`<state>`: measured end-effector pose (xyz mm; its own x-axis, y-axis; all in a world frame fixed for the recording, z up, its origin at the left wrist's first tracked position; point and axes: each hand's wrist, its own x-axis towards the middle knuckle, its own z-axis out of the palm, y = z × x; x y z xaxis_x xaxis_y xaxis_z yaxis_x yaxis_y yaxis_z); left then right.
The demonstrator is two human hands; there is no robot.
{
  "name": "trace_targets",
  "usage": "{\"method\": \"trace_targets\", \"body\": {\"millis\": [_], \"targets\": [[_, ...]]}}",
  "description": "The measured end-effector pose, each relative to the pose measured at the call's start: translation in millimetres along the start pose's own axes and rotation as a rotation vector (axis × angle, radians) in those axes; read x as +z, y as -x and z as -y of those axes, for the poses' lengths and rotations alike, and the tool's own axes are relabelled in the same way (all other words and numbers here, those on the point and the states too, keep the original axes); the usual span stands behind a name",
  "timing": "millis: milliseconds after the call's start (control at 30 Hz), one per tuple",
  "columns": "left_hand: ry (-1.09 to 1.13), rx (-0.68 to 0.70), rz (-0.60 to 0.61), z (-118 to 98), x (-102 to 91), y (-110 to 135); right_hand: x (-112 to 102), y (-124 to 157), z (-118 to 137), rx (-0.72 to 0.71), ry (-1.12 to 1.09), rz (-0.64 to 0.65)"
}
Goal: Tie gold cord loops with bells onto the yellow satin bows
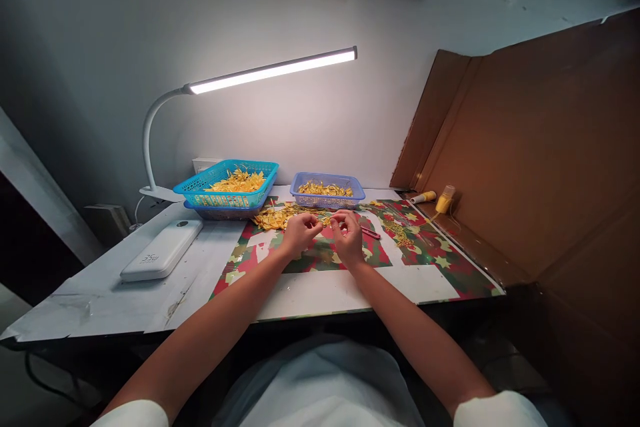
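My left hand (299, 233) and my right hand (347, 235) meet over a red, green and white patterned mat (430, 260). Both have the fingers pinched together on a small yellow piece (327, 220) held between them, too small to name. Just beyond the hands lies a loose pile of yellow pieces (280, 215). A turquoise basket (227, 188) full of yellow pieces stands behind on the left. A smaller purple basket (327, 190) with more of them stands behind on the right. A red pen-like tool (371, 233) lies beside my right hand.
A lit white desk lamp (273, 70) arches over the baskets. A white power bank (163, 250) lies on the table at left. A yellow spool and small bottle (444, 199) sit by the brown cardboard wall (540, 147) on the right. More gold bits (400, 232) lie on the mat.
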<state>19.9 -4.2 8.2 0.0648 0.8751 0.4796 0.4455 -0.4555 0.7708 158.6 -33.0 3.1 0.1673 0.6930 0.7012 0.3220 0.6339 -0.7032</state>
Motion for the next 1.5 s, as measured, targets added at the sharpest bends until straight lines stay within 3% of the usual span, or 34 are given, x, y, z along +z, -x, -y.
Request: {"method": "trace_targets", "body": {"millis": [200,333,433,633,733,1067,1300,1500], "targets": [[0.06,-0.048,0.021,4,1.1,-1,4,1,-4,0.209,-0.231,0.087],[0.038,-0.074,0.063,6,1.7,-2,5,1,-2,0.26,-0.284,0.091],[0.007,-0.115,0.104,8,1.0,-3,1,-5,2,0.262,-0.274,0.009],[-0.067,-0.237,0.202,16,-0.9,-6,-17,-23,-2,0.246,-0.435,-0.298],[-0.094,-0.262,0.245,14,-1.0,-7,-22,-28,-8,0.278,-0.491,-0.345],[-0.102,-0.411,0.393,6,-8.2,-9,-14,-24,-14,0.469,-0.698,-0.153],[-0.22,-0.486,0.434,5,-7.7,-17,-17,-25,-12,0.408,-0.731,-0.18],[-0.139,-0.535,0.438,8,-8.0,-19,-15,-26,-11,0.365,-0.71,-0.189]]}}
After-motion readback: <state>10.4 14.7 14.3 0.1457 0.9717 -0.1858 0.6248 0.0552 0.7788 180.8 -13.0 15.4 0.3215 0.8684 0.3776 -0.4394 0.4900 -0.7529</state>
